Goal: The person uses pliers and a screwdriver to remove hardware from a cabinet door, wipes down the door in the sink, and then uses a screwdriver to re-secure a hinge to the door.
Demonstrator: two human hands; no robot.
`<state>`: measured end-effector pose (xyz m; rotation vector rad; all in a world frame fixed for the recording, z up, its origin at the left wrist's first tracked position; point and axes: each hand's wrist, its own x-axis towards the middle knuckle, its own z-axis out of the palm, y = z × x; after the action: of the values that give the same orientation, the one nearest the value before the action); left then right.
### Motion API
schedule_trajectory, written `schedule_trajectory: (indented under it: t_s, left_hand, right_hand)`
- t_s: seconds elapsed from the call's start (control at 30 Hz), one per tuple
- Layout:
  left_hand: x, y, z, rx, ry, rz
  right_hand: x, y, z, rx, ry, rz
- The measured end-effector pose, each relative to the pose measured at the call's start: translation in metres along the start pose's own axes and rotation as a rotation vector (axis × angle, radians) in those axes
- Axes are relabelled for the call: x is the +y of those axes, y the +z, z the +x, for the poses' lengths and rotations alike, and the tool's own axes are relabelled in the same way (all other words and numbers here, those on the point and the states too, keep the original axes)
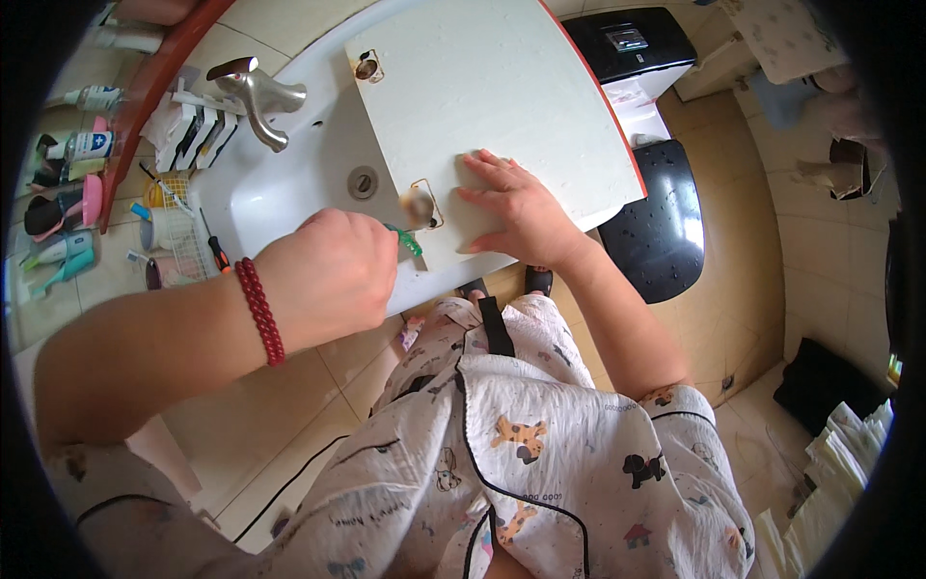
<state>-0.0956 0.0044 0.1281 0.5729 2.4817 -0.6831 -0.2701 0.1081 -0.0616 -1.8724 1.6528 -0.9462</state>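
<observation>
A white panel with red edges (482, 87), like a cabinet door, lies across the sink. Round recesses with brownish marks around them sit near its left edge: a far recess (367, 68) and a near recess (419, 208), which looks blurred. My left hand (342, 265) is closed in a fist beside the near recess. From it sticks out a thin, green, see-through tool (407, 239), its kind mostly hidden by the fingers. My right hand (516, 203) rests on the panel just right of that recess, fingers spread, holding nothing.
The white sink (280, 183) shows its drain (363, 181) left of the panel, below a metal faucet (258, 101). Left of the basin lie a screwdriver (217, 246) and a wire basket (183, 227). A wet black lid (658, 222) stands at the right, beside a toilet-like white body.
</observation>
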Motion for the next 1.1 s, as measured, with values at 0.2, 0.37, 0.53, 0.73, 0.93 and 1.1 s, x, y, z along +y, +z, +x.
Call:
schedule_trajectory:
  t_s: [0.2, 0.37, 0.53, 0.73, 0.93, 1.1]
  left_hand:
    - [-0.008, -0.008, 0.004, -0.106, -0.068, -0.167]
    - [-0.013, -0.02, 0.02, -0.337, -0.32, -0.431]
    - [-0.01, -0.018, 0.025, -0.408, -0.672, -0.824]
    - [-0.043, -0.018, 0.043, -0.826, -1.505, -1.822]
    - [-0.033, -0.008, 0.012, -0.331, -0.838, -1.235]
    - [-0.022, -0.019, 0.015, -0.01, -0.165, -0.232]
  right_hand:
    - [0.001, 0.005, -0.001, 0.03, -0.004, 0.018]
    - [0.005, 0.01, -0.004, 0.067, -0.024, 0.01]
    - [0.007, 0.012, -0.006, 0.062, -0.04, 0.0]
    - [0.006, 0.013, -0.007, 0.052, -0.056, -0.022]
    - [0.008, 0.008, -0.006, 0.061, -0.058, 0.002]
    - [0.007, 0.006, -0.006, 0.049, -0.05, 0.009]
